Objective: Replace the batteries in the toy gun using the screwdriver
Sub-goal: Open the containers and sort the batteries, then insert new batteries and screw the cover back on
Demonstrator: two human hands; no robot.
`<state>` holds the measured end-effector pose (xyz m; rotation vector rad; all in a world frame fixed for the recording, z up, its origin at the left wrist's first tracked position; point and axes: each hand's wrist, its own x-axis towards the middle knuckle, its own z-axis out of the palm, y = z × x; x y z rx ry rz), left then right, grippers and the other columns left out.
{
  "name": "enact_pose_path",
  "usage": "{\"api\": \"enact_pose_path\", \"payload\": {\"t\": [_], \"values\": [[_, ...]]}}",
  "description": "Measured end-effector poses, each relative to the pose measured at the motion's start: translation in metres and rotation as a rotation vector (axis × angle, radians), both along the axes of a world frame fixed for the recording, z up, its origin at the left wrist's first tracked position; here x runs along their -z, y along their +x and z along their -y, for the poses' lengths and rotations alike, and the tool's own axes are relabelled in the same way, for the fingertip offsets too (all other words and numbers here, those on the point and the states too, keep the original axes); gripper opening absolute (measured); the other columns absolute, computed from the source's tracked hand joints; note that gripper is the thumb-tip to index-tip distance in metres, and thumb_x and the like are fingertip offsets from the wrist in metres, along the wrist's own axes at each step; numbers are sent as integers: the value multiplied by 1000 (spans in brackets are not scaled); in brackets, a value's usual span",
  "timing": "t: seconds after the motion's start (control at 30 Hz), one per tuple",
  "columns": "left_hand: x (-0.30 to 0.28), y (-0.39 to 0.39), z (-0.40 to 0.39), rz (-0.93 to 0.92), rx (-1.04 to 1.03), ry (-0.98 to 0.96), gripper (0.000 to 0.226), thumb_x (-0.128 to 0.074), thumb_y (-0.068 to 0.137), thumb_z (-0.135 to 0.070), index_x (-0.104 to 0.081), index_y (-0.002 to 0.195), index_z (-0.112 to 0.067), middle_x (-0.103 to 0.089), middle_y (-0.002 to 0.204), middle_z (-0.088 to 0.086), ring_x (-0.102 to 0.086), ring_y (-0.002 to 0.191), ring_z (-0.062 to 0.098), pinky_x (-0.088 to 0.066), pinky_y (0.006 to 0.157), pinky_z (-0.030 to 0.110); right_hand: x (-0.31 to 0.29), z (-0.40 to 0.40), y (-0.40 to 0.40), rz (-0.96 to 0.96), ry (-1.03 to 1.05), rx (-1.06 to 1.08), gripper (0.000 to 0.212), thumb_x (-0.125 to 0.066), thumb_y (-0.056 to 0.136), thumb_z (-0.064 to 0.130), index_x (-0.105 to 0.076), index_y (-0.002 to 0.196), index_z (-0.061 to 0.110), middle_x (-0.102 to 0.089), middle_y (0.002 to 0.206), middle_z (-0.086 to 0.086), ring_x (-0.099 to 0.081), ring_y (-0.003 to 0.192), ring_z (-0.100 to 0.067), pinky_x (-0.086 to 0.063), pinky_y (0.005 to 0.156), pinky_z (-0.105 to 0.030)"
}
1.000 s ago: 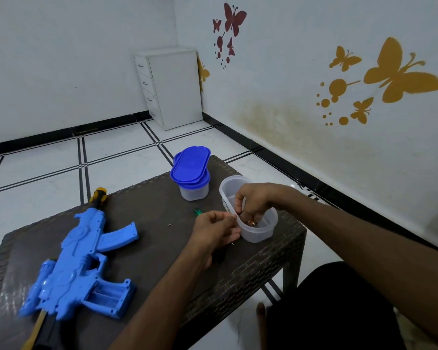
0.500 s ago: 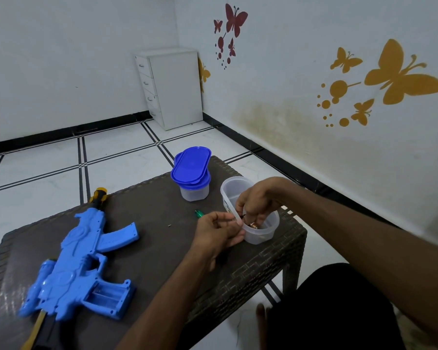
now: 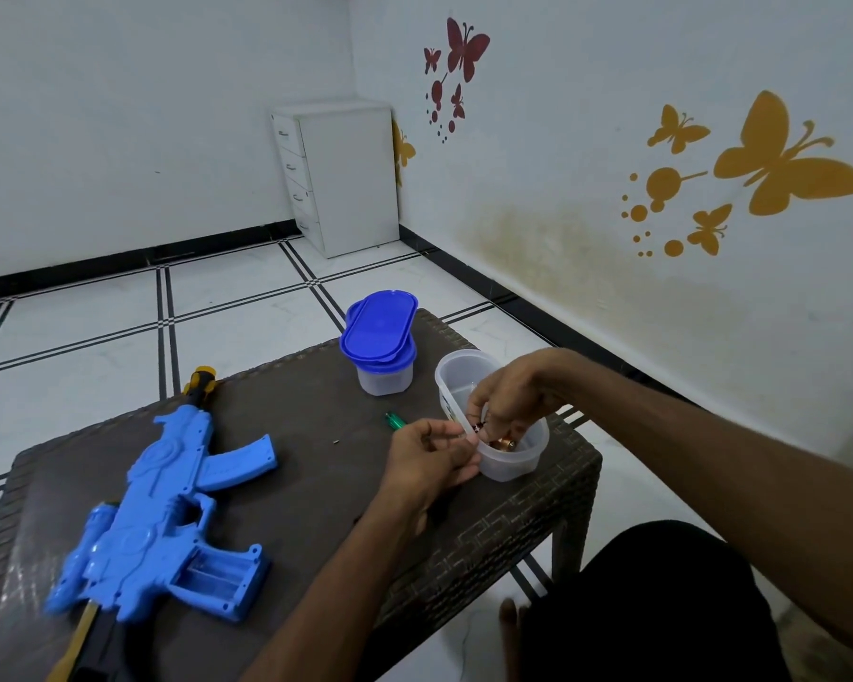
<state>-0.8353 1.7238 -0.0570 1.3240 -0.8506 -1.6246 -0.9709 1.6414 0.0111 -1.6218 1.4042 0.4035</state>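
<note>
My right hand (image 3: 506,403) dips into the open tub (image 3: 493,420) right of centre, fingers pinched on a small dark piece I can't identify, with batteries (image 3: 506,443) below; my left hand (image 3: 432,457) is curled against the tub's near wall, steadying it. The toy gun (image 3: 168,514) lies lower left, its battery bay open and seemingly empty. I judge the opening done; loading and screwing shut remain.

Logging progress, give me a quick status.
Right hand picking batteries from open container; left hand steadying its rim. Toy gun battery bay open. Nothing obstructing.
</note>
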Motion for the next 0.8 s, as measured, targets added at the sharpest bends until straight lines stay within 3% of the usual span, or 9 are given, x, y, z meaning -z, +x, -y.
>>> {"api": "enact_pose_path", "payload": {"t": [0.1,0.2,0.43,0.57,0.7,0.8], "values": [[1,1,-1,-7,-10,-2,25,-69,85,-4,-61,109,-2,-71,95,15,-71,80,20,-60,70,29,-2,1,-6,86,-97,85,27,-55,95,-2,-55,122,0,-63,96,-11,-66,83,-18,-58,81,-30],[-1,5,-1,24,-27,-36,25,-69,85,-4,-61,109,-2,-72,97,17,-72,81,21,-59,68,28,-7,-1,-10,144,-257,135,30,-58,94,-2,-55,123,4,-62,99,-12,-67,82,-18,-59,68,-25],[-19,46,-12,180,-153,-224,16,-64,91,-7,-63,106,-2,-70,92,19,-69,76,19,-61,69,28,-30,-17,11,288,-644,96,22,-64,92,8,-64,113,13,-63,109,-1,-64,90,-11,-55,72,-23],[-27,88,-27,280,-259,-327,11,-61,93,-5,-64,103,-1,-67,86,15,-65,71,15,-58,64,23,-33,-33,52,441,-596,15,16,-64,91,7,-67,104,15,-72,94,-5,-69,82,-17,-57,79,-36],[-25,134,-47,441,-322,-414,9,-61,92,-2,-66,96,-8,-64,78,8,-67,67,16,-59,62,24,-11,-55,101,479,-549,-147,19,-66,89,6,-72,105,15,-71,84,5,-65,71,-3,-53,69,-18],[-19,173,-66,699,-354,-449,13,-65,90,-10,-68,89,-23,-70,84,-2,-70,71,18,-59,67,31,8,-65,134,462,-548,-238,22,-70,86,7,-75,105,17,-74,92,5,-69,80,-7,-53,73,-18]]}}
